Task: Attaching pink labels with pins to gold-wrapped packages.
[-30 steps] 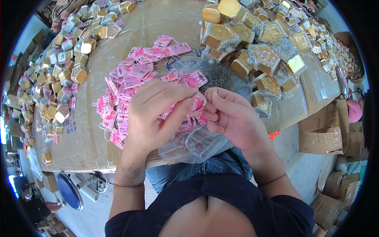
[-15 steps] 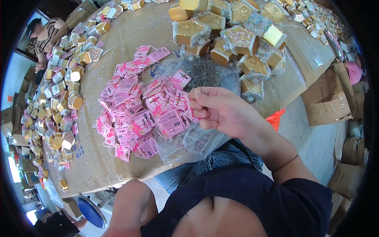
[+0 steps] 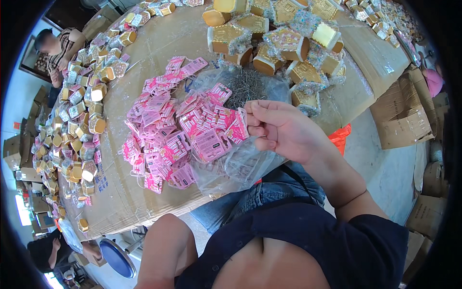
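Observation:
My right hand [image 3: 284, 127] hovers over the near edge of the pile, thumb and index finger pinched together, the other fingers curled. What the pinch holds, if anything, is too small to make out. Right beside its fingertips lies a pink printed card [image 3: 238, 126], at the edge of a heap of pink cards [image 3: 156, 115], some with thin white loops. Just beyond the hand is a tangle of thin silvery metal pieces [image 3: 245, 87] on a clear plastic bag [image 3: 231, 168]. My left arm [image 3: 166, 250] is bent at the lower left; its hand is out of view.
Gold house-shaped ornaments with glittery trim [image 3: 288, 43] are stacked at the far side, and many smaller ones [image 3: 77, 139] line the left. Brown cardboard [image 3: 130, 202] covers the table. An open carton [image 3: 402, 115] stands right, a blue stool [image 3: 117, 257] lower left. Other people sit at left.
My right hand has shifted slightly right, showing more of the pink card beside its fingers. The pinch stays closed. The whole view has shifted a little.

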`<state>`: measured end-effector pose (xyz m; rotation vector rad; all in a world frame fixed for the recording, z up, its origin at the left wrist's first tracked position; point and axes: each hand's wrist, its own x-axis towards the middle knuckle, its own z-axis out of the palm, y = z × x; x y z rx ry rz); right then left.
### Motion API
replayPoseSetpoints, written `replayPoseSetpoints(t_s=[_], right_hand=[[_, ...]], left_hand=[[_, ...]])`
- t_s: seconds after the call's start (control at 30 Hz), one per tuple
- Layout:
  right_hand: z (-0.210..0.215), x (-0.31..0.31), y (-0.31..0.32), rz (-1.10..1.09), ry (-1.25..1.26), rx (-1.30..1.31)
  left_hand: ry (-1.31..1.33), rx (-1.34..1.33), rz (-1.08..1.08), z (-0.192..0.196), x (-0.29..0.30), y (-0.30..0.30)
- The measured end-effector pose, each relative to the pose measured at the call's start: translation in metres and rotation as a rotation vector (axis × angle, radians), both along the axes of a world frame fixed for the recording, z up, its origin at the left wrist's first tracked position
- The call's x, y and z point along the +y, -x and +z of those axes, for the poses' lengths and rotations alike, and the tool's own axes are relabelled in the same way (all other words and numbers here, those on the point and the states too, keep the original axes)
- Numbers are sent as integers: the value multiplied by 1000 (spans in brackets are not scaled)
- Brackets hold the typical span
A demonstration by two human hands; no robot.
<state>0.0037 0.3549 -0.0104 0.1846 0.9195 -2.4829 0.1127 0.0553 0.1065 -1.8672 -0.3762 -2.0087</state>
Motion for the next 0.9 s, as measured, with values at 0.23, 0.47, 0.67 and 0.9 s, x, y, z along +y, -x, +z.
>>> replayPoseSetpoints(t_s=[0.23, 0.47, 0.67, 0.9], right_hand=[[4, 5, -4, -49, -4, 5], [4, 11, -5, -37, -24, 50], [26, -12, -7, -10, -156, 185], [35, -23, -4, -43, -174, 160]], left_hand=[[177, -85, 390, -21, -5, 3], [355, -165, 768, -43, -7, 16], [472, -254, 1207, -56, 80, 127], [789, -2, 1235, -89, 94, 160]])
